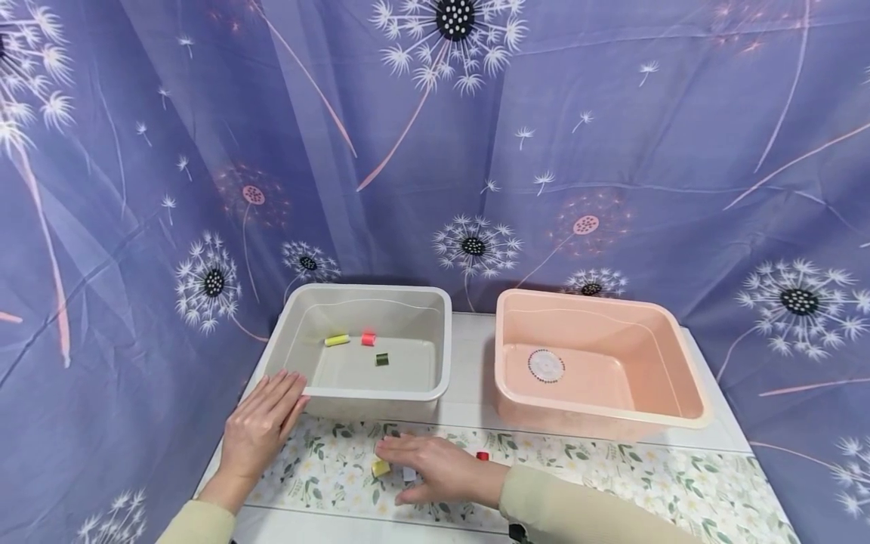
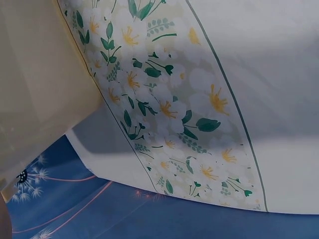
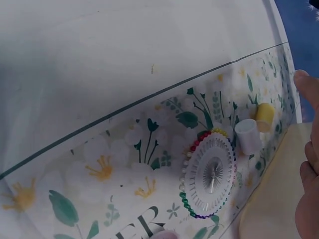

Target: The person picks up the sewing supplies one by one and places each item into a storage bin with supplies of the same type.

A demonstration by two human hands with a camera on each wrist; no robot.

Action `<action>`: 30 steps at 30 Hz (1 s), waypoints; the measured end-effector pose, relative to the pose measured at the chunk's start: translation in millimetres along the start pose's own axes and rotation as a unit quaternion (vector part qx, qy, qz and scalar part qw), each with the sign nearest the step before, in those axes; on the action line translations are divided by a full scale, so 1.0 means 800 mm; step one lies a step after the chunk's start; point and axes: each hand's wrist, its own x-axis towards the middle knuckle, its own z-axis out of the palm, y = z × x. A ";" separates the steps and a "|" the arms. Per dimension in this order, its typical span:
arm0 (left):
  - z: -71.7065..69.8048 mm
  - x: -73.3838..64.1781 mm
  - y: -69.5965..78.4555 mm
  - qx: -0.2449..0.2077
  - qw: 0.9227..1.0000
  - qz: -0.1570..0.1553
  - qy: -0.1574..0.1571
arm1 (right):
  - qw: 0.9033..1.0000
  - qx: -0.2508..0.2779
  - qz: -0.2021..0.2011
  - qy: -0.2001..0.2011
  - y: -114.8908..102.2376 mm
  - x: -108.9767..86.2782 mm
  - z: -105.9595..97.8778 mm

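My left hand (image 1: 266, 419) rests on the front left corner of a grey plastic bin (image 1: 374, 394), fingers straight along its rim. Inside that bin lie a yellow-green thread spool (image 1: 337, 341), a pinkish-red spool (image 1: 368, 339) and a dark green spool (image 1: 382, 360). Over the floral table strip, my right hand (image 1: 445, 470) is spread with its fingers pointing left, holding nothing. By its fingers are a yellow spool (image 3: 265, 113) and a white spool (image 3: 247, 137). A wheel of coloured-head pins (image 3: 209, 174) lies beside them, covered by the hand in the head view. A red spool (image 1: 482, 456) lies behind the right wrist.
To the right stands a pink plastic bin (image 1: 598, 418) with another pin wheel (image 1: 547, 366) on its floor. A blue dandelion-print curtain (image 1: 408, 211) hangs close behind both bins and along the sides of the table. A floral strip (image 1: 612, 453) runs across the white table.
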 end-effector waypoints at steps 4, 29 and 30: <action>-0.001 -0.001 0.000 0.002 1.000 -0.003 -0.004 | 1.000 0.001 0.005 0.005 0.002 0.002 0.008; -0.003 0.002 0.001 0.001 1.000 -0.007 -0.023 | 0.990 0.106 0.082 0.035 0.013 0.010 0.041; -0.003 0.003 0.001 0.000 1.000 -0.008 -0.023 | 0.990 0.110 0.085 0.039 0.014 0.011 0.042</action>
